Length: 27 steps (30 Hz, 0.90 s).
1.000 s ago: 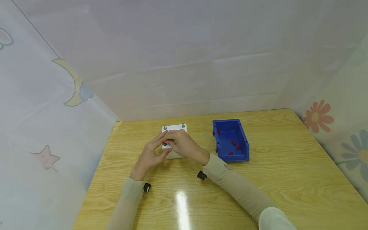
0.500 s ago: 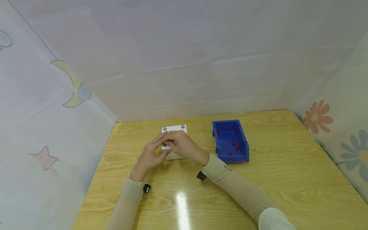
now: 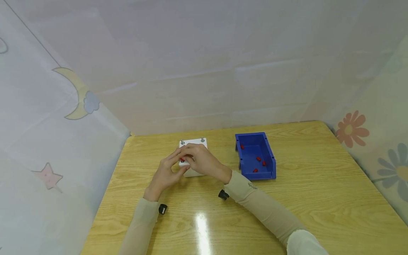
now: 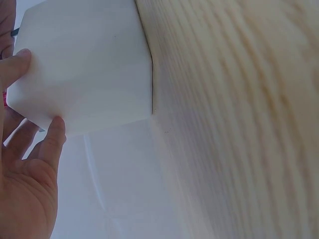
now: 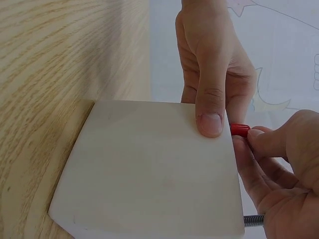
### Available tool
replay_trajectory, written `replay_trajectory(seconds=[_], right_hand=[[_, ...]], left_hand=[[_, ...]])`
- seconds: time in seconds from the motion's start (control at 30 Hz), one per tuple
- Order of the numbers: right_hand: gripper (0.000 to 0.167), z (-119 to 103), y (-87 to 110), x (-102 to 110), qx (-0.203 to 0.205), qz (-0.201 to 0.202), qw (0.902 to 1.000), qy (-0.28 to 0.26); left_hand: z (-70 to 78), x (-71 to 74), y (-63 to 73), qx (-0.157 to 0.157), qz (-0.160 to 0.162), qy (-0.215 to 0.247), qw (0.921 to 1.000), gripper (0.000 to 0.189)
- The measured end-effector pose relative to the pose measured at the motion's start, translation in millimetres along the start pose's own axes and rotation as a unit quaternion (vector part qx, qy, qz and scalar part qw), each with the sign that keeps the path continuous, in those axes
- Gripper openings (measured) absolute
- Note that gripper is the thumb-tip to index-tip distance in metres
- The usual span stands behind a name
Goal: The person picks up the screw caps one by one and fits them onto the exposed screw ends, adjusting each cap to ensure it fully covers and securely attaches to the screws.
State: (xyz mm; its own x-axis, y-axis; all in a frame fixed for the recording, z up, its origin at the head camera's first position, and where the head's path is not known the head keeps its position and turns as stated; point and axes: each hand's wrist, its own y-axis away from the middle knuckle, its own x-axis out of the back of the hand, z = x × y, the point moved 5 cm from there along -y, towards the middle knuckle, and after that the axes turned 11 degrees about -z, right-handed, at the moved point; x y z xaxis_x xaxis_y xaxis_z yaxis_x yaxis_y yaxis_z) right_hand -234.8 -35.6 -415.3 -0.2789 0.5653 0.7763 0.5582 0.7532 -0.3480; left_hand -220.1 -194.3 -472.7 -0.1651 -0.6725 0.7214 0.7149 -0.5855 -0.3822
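A white block [image 3: 193, 173] stands on the wooden table, with threaded metal posts rising from its top. My left hand [image 3: 164, 175] grips the block's left side; in the right wrist view the left thumb [image 5: 210, 122] presses on its front face. At the near left corner, my right hand [image 3: 205, 161] pinches a small red cap [image 5: 239, 130] between thumb and fingers, right against the block's top. Another threaded post [image 5: 253, 220] shows beside the right palm. In the left wrist view the block [image 4: 84, 64] hides most of the right hand.
To the right of the block sits a blue bin [image 3: 253, 150] with several red caps [image 3: 258, 159] lying loose in it. Two bare posts, one at the far left [image 3: 182, 142], stand on the block's back corners. Behind the table hangs a pale cloth.
Both hands keep their places on the block and cap. The red cap appears slightly lower at the fingertips than a second ago. The bin is unmoved.
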Motion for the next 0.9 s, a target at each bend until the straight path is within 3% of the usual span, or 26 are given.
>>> replay_trajectory(seconds=[0.5, 0.9], right_hand=[[0.017, -0.7, 0.3, -0.4, -0.018, -0.012, 0.9998, 0.001], [0.017, 0.4, -4.0, -1.2, 0.003, -0.02, 0.9998, -0.007]], left_hand=[[2.0, -0.3, 0.1, -0.01, 0.008, -0.008, 0.9999, 0.063], [0.5, -0.6, 0.8, -0.014, 0.008, -0.01, 0.9998, 0.063]])
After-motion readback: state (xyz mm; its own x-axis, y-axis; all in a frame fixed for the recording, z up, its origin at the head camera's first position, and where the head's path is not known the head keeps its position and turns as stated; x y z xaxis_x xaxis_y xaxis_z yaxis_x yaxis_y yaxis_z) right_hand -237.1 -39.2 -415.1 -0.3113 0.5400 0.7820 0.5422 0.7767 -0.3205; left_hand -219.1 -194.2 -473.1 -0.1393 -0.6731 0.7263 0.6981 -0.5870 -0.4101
